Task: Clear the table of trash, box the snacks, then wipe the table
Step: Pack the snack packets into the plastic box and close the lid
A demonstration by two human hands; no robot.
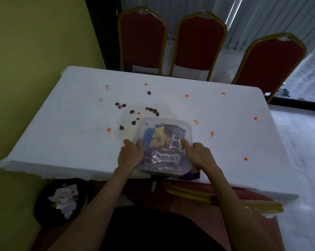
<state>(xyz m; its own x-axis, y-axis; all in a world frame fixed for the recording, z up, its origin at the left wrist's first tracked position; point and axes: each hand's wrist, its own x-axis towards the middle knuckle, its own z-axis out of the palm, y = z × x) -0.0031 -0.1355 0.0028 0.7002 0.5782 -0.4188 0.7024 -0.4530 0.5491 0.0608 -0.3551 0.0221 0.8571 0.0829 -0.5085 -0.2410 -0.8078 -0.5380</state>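
Observation:
A clear plastic box [186, 127] with a lid stands at the near edge of the white table [66, 134]. Through the lid show snack packets [168, 142], one purple with a cartoon figure. My left hand [130, 155] grips the box's left side, fingers on the lid. My right hand [198, 153] presses on the lid at the right, index finger stretched out over it. Several dark chocolate pieces [133, 122] and orange smears [108, 130] are scattered over the tablecloth beyond the box.
A black bin [44, 211] with crumpled paper trash [64, 200] stands on the floor at the lower left. Three red chairs [198, 42] line the far side of the table. A red chair with a gold frame [189, 192] is just under the near edge. A yellow wall runs along the left.

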